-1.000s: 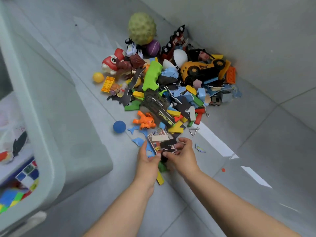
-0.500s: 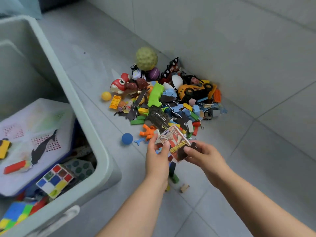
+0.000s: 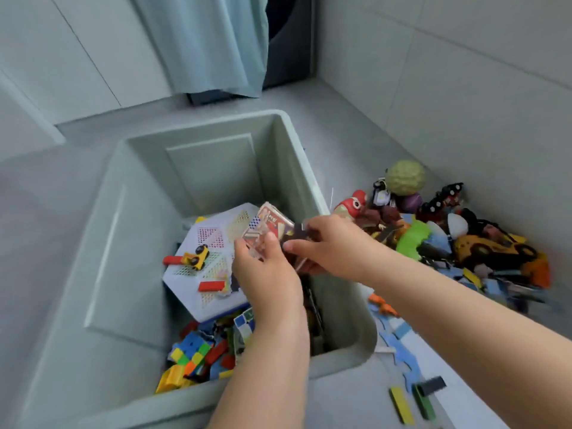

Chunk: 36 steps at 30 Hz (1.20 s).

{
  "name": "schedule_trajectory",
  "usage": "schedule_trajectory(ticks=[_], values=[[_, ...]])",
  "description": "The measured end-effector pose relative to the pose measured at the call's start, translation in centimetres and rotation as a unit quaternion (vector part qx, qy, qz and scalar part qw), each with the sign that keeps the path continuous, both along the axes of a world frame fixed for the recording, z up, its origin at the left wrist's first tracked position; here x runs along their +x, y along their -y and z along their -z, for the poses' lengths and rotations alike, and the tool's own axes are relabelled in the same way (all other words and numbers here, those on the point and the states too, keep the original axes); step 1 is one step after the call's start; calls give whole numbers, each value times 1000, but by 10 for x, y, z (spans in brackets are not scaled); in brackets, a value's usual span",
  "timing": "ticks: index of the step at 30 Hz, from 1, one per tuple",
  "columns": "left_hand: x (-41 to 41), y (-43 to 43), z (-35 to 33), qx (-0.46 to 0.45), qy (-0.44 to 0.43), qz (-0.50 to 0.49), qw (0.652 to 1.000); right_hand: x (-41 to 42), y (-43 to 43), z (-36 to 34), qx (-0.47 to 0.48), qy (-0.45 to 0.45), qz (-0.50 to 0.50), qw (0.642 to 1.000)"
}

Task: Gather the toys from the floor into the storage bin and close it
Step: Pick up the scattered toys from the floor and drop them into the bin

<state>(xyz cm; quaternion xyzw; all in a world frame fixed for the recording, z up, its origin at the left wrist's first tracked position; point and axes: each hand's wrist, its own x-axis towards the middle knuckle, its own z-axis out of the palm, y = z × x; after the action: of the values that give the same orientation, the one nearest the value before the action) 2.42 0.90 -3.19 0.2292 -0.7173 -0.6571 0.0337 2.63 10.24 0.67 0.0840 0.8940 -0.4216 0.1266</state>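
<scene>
Grip: we hold picture cards [image 3: 269, 226] between both hands; the left hand [image 3: 266, 274] curls round the near edge, and the right hand [image 3: 334, 249] pinches dark flat pieces [image 3: 297, 234] at the far edge.
Position: the cards hang over the open storage bin [image 3: 309, 174], near its right wall, above a white perforated board [image 3: 213, 243].
Remaining: the toy pile [image 3: 483, 246] lies right of the bin; we see no lid.
Risk: we judge that pieces may slip from the pinch and drop outside the rim, because the hands sit close to it.
Surface: smooth grey tiled floor [image 3: 340, 125]; flat blocks [image 3: 411, 400] lie just beside the bin.
Room: pale tiled wall [image 3: 464, 88] on the right and a teal curtain [image 3: 210, 41] behind the bin.
</scene>
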Motion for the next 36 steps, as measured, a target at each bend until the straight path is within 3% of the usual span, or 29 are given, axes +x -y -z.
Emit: schedule_trajectory(ticks=[3,7,8,10,13,15,17,20,22,25,28,31,36], values=[[4,5,7,-14,1,16,1000,-15,3,5,76,-22,-25,997],[39,-35,-14,72,-139,115,981,14,-45,1,-53,-121,86,988],[50,-48,-18,114,-165,171,965,29,-65,4,-87,-131,127,979],[70,-76,-16,188,-159,313,917,66,-104,26,-57,-119,198,971],[98,-117,15,209,-38,515,830,139,-146,97,12,18,259,966],[113,-130,64,120,49,598,791,189,-150,154,71,145,229,960],[119,-124,122,-55,85,627,773,226,-137,196,96,243,209,942],[117,-98,184,-315,80,615,718,243,-114,230,106,239,188,947],[114,-86,205,-391,56,601,695,237,-107,241,130,192,163,959],[109,-84,220,-404,29,567,718,222,-107,249,118,149,123,974],[103,-93,230,-346,-2,544,765,215,-113,251,90,125,125,980],[104,-99,231,-283,29,532,797,214,-119,253,88,110,139,980],[104,-104,235,-259,77,498,824,221,-137,254,44,83,268,959]])
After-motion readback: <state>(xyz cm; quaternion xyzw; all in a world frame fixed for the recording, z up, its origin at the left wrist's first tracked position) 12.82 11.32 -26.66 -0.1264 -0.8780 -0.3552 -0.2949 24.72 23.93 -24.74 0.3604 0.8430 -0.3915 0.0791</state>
